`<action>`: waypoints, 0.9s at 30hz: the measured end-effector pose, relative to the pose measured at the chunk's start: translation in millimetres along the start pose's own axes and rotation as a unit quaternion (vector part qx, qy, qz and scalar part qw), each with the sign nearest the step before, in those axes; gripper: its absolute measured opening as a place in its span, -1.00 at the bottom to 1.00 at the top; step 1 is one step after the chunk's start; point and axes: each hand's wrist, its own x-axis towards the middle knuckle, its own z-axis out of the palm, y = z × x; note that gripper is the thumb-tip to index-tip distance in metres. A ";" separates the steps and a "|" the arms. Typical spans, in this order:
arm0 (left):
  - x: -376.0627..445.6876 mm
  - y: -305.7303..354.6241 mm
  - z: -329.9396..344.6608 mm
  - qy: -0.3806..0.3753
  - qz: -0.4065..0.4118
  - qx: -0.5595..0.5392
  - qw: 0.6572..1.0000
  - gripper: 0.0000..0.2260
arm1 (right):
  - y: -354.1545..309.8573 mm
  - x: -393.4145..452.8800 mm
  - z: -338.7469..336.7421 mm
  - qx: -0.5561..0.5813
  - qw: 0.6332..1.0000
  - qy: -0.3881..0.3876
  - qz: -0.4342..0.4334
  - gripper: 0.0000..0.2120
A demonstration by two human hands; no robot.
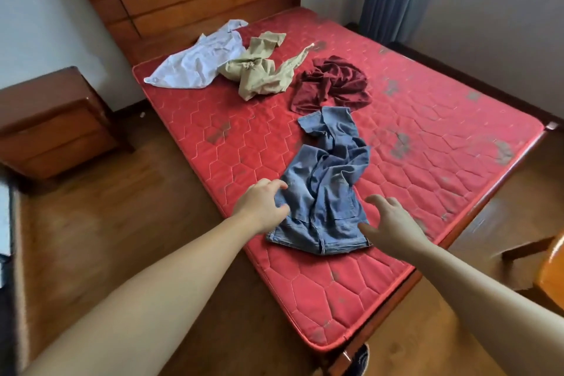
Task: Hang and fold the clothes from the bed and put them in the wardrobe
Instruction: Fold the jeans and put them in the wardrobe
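Two bare forearms reached from bottom edge toward blue denim jeans (323, 192), crumpled at near edge of red mattress (427, 137). Left hand (262, 203) curled onto jeans' left side, fabric seemingly pinched. Right hand (387, 220) spread wide beside waistband, nothing held. Farther back: maroon garment (332, 85), khaki garment (262, 70), white shirt (195, 61) (all unfolded). Task judged barely begun; wardrobe not seen.
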 end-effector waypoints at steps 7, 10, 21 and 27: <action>69.8 -2.5 60.4 -0.049 -0.050 0.004 0.998 -0.58 | 45.6 87.6 21.9 -0.005 0.998 -0.055 0.004 -0.41; 98.2 -18.0 100.8 -0.089 -0.054 0.028 0.994 -0.58 | 58.0 120.4 53.4 0.001 0.997 -0.079 0.022 -0.41; 173.0 -113.9 259.0 -0.218 -0.012 0.168 0.961 -0.42 | 106.8 195.3 223.6 -0.058 0.976 -0.194 0.082 -0.37; 187.9 -146.8 313.5 -0.258 0.006 0.223 0.940 -0.12 | 115.7 207.2 291.2 -0.179 0.950 -0.254 0.027 -0.05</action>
